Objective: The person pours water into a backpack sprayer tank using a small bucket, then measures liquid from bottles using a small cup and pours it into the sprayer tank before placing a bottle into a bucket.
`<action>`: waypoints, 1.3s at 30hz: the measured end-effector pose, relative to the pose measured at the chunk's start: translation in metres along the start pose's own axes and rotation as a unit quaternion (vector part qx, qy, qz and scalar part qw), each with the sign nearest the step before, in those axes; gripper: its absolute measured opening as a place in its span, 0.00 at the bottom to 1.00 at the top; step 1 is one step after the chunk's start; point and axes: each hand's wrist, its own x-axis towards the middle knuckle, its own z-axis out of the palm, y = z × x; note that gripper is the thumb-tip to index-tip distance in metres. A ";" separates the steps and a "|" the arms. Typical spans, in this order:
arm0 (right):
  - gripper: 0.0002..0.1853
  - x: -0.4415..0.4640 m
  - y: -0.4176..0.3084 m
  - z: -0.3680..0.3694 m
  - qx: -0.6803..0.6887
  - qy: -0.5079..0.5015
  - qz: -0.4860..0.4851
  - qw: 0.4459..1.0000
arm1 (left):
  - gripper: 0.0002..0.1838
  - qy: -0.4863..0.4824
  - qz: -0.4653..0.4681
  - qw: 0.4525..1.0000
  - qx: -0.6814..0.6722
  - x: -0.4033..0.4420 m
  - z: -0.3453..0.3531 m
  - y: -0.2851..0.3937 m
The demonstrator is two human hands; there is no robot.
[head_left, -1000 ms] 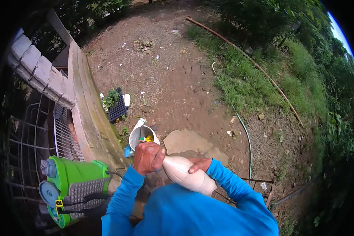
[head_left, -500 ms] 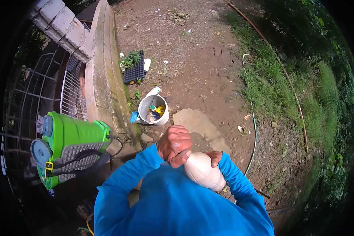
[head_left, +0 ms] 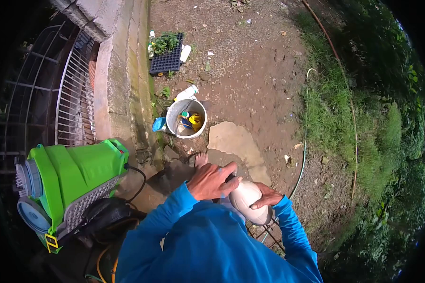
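A pale, off-white plastic bottle [head_left: 247, 198] is held tilted in front of my body, its top end toward the left. My right hand [head_left: 269, 195] is wrapped around its body, with the thumb lying across the side. At the top end, my left hand [head_left: 211, 181] is closed around a dark cap [head_left: 230, 178], gripped between thumb and forefinger. My fingers partly hide the cap, so I cannot tell whether it is still seated on the neck.
A white bucket [head_left: 204, 123] holding yellow and blue items stands ahead, with a white bottle [head_left: 187, 93] and a blue packet [head_left: 159, 124] beside it. Farther off lies a black seedling tray [head_left: 167, 61]. A green backpack sprayer [head_left: 80, 167] is at left; a hose [head_left: 305, 141] runs along the right.
My left hand has gone from a tight fist over the bottle's top to a looser thumb-and-finger grip. The bottle has shifted slightly right. The camera view has moved, bringing the sprayer lower.
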 end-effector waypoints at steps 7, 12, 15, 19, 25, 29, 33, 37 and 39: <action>0.48 0.105 -0.010 -0.044 -0.144 0.044 0.045 0.988 | 0.15 0.015 -0.148 0.970 -0.192 -0.009 0.014 -0.090; 0.53 0.184 0.032 -0.081 -0.153 0.060 -0.055 0.985 | 0.20 0.027 -0.135 0.973 -0.183 0.004 0.014 -0.143; 0.52 0.224 0.026 -0.098 -0.284 0.103 -0.070 0.951 | 0.22 0.029 -0.158 0.976 -0.148 0.011 0.020 -0.172; 0.53 0.281 0.023 -0.106 -0.440 0.221 -0.068 0.868 | 0.22 0.022 -0.162 0.975 -0.153 0.032 0.021 -0.213; 0.46 0.317 0.060 -0.102 -0.307 0.359 0.039 0.881 | 0.20 0.044 -0.218 0.975 -0.023 0.037 0.058 -0.319; 0.36 0.294 0.102 -0.097 -0.219 0.273 0.065 0.934 | 0.20 0.027 -0.293 0.956 -0.005 0.038 0.081 -0.402; 0.29 0.268 0.144 -0.093 -0.073 0.251 0.205 0.943 | 0.21 0.007 -0.349 0.937 0.013 0.032 0.114 -0.478; 0.28 0.240 0.188 -0.094 -0.015 0.334 0.188 0.924 | 0.24 0.004 -0.422 0.906 0.025 0.018 0.156 -0.547; 0.25 0.224 0.212 -0.092 -0.020 0.336 0.177 0.925 | 0.26 0.024 -0.461 0.887 0.021 0.008 0.174 -0.577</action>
